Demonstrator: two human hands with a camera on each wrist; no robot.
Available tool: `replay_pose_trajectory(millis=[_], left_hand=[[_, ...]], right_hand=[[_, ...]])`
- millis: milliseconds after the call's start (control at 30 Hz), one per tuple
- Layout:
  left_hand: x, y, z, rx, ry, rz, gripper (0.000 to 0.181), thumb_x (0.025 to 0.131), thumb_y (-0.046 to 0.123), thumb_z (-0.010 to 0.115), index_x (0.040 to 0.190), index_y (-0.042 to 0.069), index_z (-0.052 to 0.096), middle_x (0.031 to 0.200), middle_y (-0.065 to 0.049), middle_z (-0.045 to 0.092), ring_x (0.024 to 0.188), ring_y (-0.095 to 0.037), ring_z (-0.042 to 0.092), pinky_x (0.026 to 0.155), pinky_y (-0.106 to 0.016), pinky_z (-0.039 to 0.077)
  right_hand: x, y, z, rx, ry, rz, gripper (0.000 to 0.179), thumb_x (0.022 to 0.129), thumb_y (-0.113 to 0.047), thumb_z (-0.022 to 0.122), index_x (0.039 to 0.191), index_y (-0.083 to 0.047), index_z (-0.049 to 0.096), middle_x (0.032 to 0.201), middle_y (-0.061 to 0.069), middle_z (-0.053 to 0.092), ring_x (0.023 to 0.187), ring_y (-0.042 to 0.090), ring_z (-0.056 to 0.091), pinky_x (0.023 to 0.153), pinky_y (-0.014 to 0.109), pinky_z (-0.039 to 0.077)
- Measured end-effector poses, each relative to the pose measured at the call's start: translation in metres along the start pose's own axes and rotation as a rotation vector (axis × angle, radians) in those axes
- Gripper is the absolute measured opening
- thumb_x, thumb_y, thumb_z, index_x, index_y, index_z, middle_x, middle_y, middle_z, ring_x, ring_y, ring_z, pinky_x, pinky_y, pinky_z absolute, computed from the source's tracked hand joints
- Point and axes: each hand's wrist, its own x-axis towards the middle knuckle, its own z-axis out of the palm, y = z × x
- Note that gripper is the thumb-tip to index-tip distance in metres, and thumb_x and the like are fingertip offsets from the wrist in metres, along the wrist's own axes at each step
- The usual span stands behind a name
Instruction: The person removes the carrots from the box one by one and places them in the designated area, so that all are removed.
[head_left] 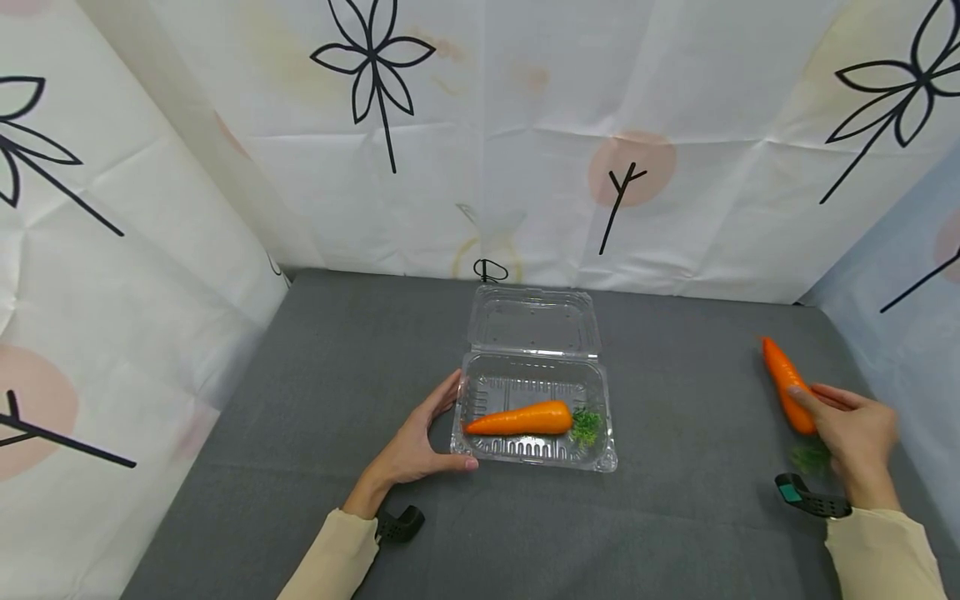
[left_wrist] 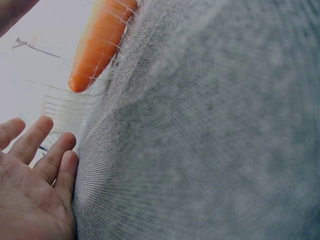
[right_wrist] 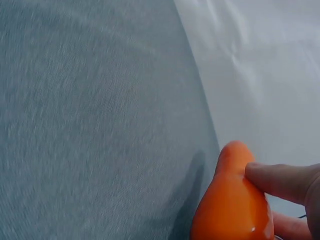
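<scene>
A clear plastic clamshell box (head_left: pixel 603 442) lies on the grey table with its lid (head_left: pixel 532 321) folded back. Inside it is an orange carrot (head_left: pixel 525 418) with a green tuft (head_left: pixel 585 427), tip to the left. My left hand (head_left: pixel 408 446) is at the box's left end, thumb near the front corner; in the left wrist view its fingers (left_wrist: pixel 61 155) are fairly straight. Far to the right, my right hand (head_left: pixel 858 429) grips a second carrot (head_left: pixel 783 379) between thumb and fingers, its tip pointing away and its green top (head_left: pixel 810 456) partly behind the hand.
Grey cloth (head_left: pixel 690 417) covers the table. White patterned sheets stand as walls at the back (head_left: pixel 525 167), left (head_left: pixel 112 333) and right (head_left: pixel 900 275). The right-hand wall is close to the right hand.
</scene>
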Motion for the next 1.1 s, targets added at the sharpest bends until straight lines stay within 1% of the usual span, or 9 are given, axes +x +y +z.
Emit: replay_pose_trajectory(millis=[133, 233, 533, 633, 700, 767, 933, 1000, 1100], left_hand=[[0.000, 0.000, 0.000, -0.003, 0.001, -0.004, 0.117, 0.074, 0.025, 0.094, 0.164, 0.027, 0.018, 0.165, 0.004, 0.028, 0.149, -0.019, 0.030, 0.124, -0.035, 0.024], [0.000, 0.001, 0.000, -0.002, 0.002, -0.006, 0.117, 0.074, 0.024, 0.094, 0.164, 0.027, 0.018, 0.165, 0.003, 0.028, 0.149, -0.019, 0.030, 0.124, -0.035, 0.025], [0.000, -0.001, 0.000, 0.001, -0.001, 0.012, 0.119, 0.073, 0.023, 0.094, 0.164, 0.025, 0.018, 0.165, -0.001, 0.027, 0.150, -0.021, 0.030, 0.124, -0.037, 0.025], [0.000, -0.001, 0.000, 0.002, 0.001, 0.013, 0.119, 0.073, 0.023, 0.094, 0.164, 0.026, 0.018, 0.165, 0.000, 0.028, 0.149, -0.021, 0.030, 0.124, -0.037, 0.025], [0.000, -0.001, 0.000, 0.002, 0.001, 0.012, 0.119, 0.073, 0.024, 0.094, 0.164, 0.026, 0.018, 0.165, 0.001, 0.028, 0.150, -0.021, 0.030, 0.124, -0.036, 0.025], [0.000, -0.001, -0.001, 0.002, 0.000, 0.006, 0.119, 0.073, 0.024, 0.094, 0.164, 0.027, 0.018, 0.165, 0.002, 0.028, 0.150, -0.020, 0.030, 0.124, -0.035, 0.024], [0.001, 0.001, 0.000, 0.004, 0.001, -0.005, 0.118, 0.073, 0.025, 0.094, 0.164, 0.028, 0.018, 0.165, 0.003, 0.028, 0.150, -0.019, 0.030, 0.124, -0.035, 0.024], [0.000, 0.000, 0.000, 0.005, 0.002, -0.005, 0.118, 0.073, 0.025, 0.094, 0.164, 0.028, 0.018, 0.165, 0.002, 0.028, 0.149, -0.020, 0.030, 0.124, -0.036, 0.024], [0.000, 0.000, 0.000, 0.002, 0.002, -0.002, 0.119, 0.072, 0.022, 0.095, 0.164, 0.027, 0.018, 0.165, 0.001, 0.029, 0.149, -0.020, 0.031, 0.124, -0.039, 0.024]], right_hand=[[0.003, 0.002, -0.002, -0.072, 0.009, 0.021, 0.054, 0.091, -0.038, 0.075, 0.125, 0.004, 0.067, 0.055, -0.033, 0.047, 0.052, -0.007, 0.051, 0.044, 0.017, 0.051], [0.004, 0.002, -0.002, -0.123, 0.008, 0.022, 0.068, 0.092, -0.040, 0.072, 0.136, 0.012, 0.057, 0.054, -0.032, 0.045, 0.050, -0.006, 0.050, 0.043, 0.018, 0.050], [0.006, 0.004, 0.000, -0.250, 0.043, -0.002, 0.068, 0.094, -0.041, 0.068, 0.136, 0.011, 0.058, 0.058, -0.027, 0.045, 0.057, 0.002, 0.049, 0.043, 0.021, 0.048], [0.005, 0.000, 0.003, -0.283, 0.083, -0.025, 0.066, 0.094, -0.039, 0.068, 0.135, 0.012, 0.058, 0.063, -0.003, 0.061, 0.086, 0.023, 0.059, 0.048, 0.021, 0.042], [0.003, -0.004, 0.006, -0.298, 0.108, -0.038, 0.065, 0.095, -0.038, 0.067, 0.137, 0.012, 0.056, 0.086, 0.020, 0.070, 0.100, 0.037, 0.056, 0.049, 0.021, 0.040], [0.000, -0.009, 0.008, -0.294, 0.128, -0.049, 0.065, 0.096, -0.037, 0.066, 0.140, 0.009, 0.054, 0.119, 0.031, 0.066, 0.099, 0.034, 0.056, 0.051, 0.020, 0.038], [-0.011, -0.024, 0.011, -0.259, 0.111, -0.078, 0.067, 0.096, -0.042, 0.066, 0.146, 0.001, 0.052, 0.140, 0.027, 0.056, 0.070, -0.005, 0.041, 0.051, 0.012, 0.039], [-0.014, -0.032, 0.011, -0.237, 0.080, -0.109, 0.069, 0.095, -0.044, 0.067, 0.146, 0.000, 0.053, 0.128, 0.019, 0.066, 0.068, -0.011, 0.039, 0.052, 0.010, 0.041], [-0.021, -0.044, 0.012, -0.193, 0.026, -0.168, 0.073, 0.093, -0.047, 0.070, 0.146, 0.001, 0.053, 0.099, -0.013, 0.067, 0.072, -0.014, 0.042, 0.055, 0.007, 0.043]])
